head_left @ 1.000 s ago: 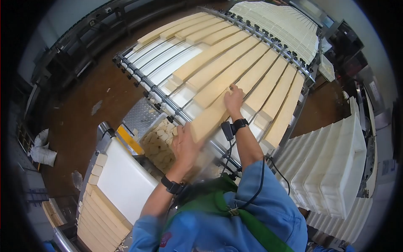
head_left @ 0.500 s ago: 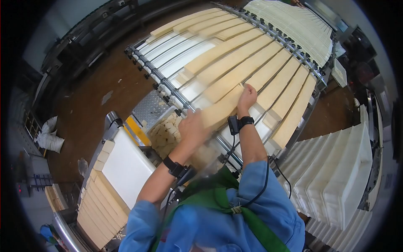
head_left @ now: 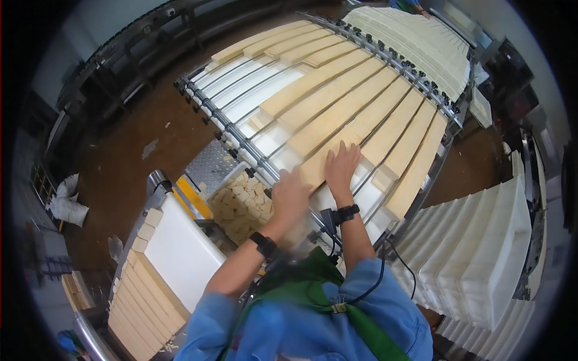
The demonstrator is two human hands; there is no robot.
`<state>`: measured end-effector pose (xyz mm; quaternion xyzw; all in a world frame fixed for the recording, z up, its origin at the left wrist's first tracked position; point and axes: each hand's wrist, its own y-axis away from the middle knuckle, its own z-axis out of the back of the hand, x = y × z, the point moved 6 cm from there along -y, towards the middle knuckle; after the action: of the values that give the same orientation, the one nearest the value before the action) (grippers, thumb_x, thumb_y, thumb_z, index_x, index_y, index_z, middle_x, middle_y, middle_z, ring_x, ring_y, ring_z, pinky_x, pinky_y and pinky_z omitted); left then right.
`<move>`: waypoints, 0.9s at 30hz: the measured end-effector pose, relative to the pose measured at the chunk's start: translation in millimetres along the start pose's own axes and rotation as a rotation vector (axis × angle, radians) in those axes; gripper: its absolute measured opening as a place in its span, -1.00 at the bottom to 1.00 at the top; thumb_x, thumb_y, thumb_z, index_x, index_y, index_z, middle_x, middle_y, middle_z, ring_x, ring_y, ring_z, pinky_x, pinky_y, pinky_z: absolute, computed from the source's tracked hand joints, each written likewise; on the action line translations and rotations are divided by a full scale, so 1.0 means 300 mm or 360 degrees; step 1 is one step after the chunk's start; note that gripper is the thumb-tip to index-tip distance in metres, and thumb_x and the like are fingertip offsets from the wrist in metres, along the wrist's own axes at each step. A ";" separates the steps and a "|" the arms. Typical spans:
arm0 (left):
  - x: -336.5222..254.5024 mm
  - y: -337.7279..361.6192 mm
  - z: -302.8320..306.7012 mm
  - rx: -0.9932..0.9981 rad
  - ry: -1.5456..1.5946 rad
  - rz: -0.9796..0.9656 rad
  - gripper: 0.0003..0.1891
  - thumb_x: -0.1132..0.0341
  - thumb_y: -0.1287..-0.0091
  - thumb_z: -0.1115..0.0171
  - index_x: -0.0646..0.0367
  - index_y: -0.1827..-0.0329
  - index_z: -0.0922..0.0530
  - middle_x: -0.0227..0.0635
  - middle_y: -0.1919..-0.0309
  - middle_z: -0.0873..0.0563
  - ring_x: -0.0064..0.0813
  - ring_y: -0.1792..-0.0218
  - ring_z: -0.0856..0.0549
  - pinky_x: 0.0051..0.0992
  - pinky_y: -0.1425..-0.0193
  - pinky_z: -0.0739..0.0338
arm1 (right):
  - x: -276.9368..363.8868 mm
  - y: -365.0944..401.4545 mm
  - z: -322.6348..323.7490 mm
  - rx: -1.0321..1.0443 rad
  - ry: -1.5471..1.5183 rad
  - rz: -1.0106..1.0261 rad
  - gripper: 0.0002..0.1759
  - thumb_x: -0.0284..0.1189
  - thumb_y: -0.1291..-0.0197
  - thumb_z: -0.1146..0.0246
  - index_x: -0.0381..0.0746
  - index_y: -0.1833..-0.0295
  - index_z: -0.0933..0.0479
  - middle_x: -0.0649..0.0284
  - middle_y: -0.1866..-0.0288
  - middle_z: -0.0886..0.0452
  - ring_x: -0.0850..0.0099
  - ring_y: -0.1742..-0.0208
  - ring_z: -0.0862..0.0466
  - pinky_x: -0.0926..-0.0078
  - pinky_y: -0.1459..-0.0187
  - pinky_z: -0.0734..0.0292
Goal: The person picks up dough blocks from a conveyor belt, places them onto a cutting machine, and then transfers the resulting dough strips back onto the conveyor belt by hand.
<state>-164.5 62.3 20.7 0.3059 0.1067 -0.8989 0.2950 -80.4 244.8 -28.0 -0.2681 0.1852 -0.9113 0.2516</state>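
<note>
Long pale slabs [head_left: 337,111] lie side by side on a white conveyor with dark dividing cords between them. My right hand [head_left: 342,167] rests with fingers spread on the near part of one slab [head_left: 330,154]. At that slab's near end is my left hand [head_left: 291,195], blurred, with its fingertips close to the end; whether it grips the slab is unclear. Below and left of my left hand, a bin [head_left: 238,201] holds many small pale offcuts. Both wrists carry black straps with small devices.
More slabs [head_left: 144,301] stand in a row beside a white belt [head_left: 180,246] at lower left. Stacked white trays [head_left: 469,246] are at the right. A metal roller bar [head_left: 253,153] edges the conveyor. Part of another person [head_left: 409,6] shows at the top.
The near slab, raised and tilted between my hands before, now lies down in the row. My right hand has opened onto its top, and my left hand has moved slightly right.
</note>
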 end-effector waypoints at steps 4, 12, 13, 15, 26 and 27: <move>0.049 0.018 0.003 -0.0311 0.0186 -0.0049 -0.43 0.38 -0.42 -0.30 0.18 -0.52 -0.45 0.11 -0.18 -0.54 0.20 -0.12 -0.69 0.03 -0.19 -0.61 | 0.023 0.066 0.038 0.0177 -0.0636 0.0072 -0.41 -0.36 -0.45 -0.33 -0.43 -0.47 -0.47 -0.33 -0.47 -0.40 -0.28 -0.52 -0.37 -0.16 -0.58 -0.25; 0.122 0.073 0.012 -0.0305 0.0645 0.0033 -0.39 0.50 -0.56 -0.02 0.10 -0.69 -0.30 -0.06 -0.29 -0.47 -0.02 -0.28 -0.59 -0.05 -0.37 -0.51 | 0.239 0.284 0.150 0.0340 -0.0699 0.0402 -0.29 -0.26 -0.27 -0.51 -0.50 -0.36 -0.47 -0.25 -0.37 -0.42 -0.23 -0.41 -0.40 -0.13 -0.47 -0.31; 0.128 0.078 0.016 -0.0288 0.0768 0.0015 -0.36 0.56 -0.52 0.01 0.10 -0.69 -0.30 -0.07 -0.29 -0.47 -0.04 -0.30 -0.57 -0.07 -0.39 -0.50 | 0.260 0.287 0.164 0.0307 -0.0565 0.0410 -0.24 -0.23 -0.21 -0.55 -0.52 -0.33 -0.46 -0.23 -0.35 -0.42 -0.22 -0.40 -0.39 -0.14 -0.46 -0.28; 0.154 0.079 0.012 -0.0281 0.0787 0.0022 -0.34 0.60 -0.48 0.03 0.12 -0.68 -0.30 -0.06 -0.30 -0.47 -0.04 -0.32 -0.56 -0.11 -0.43 -0.48 | 0.298 0.271 0.191 0.0350 -0.0546 0.0392 -0.21 -0.21 -0.14 -0.58 -0.52 -0.31 -0.46 -0.21 -0.34 -0.41 -0.21 -0.39 -0.38 -0.15 -0.47 -0.24; 0.272 0.108 -0.045 -0.0317 0.1165 -0.0038 -0.26 0.66 -0.32 0.07 0.15 -0.65 -0.35 -0.11 -0.28 -0.53 -0.23 -0.36 -0.53 -0.32 -0.57 -0.35 | 0.314 0.271 0.128 0.0283 -0.0387 0.0318 -0.12 -0.22 0.20 -0.68 -0.41 -0.23 -0.48 -0.10 -0.25 -0.44 -0.11 -0.30 -0.41 -0.14 -0.42 -0.20; 0.289 0.117 -0.054 -0.0318 0.1280 0.0057 -0.27 0.66 -0.31 0.07 0.15 -0.64 -0.37 -0.13 -0.27 -0.53 -0.25 -0.36 -0.53 -0.35 -0.55 -0.36 | 0.339 0.283 0.139 0.0321 -0.0433 0.0417 -0.08 -0.24 0.22 -0.69 -0.40 -0.26 -0.47 -0.09 -0.23 -0.46 -0.12 -0.28 -0.42 -0.13 -0.43 -0.20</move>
<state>-190.9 -0.2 -45.7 0.6043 0.2948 -0.6878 0.2736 -99.9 111.4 5.0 -0.3357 0.0905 -0.8402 0.4161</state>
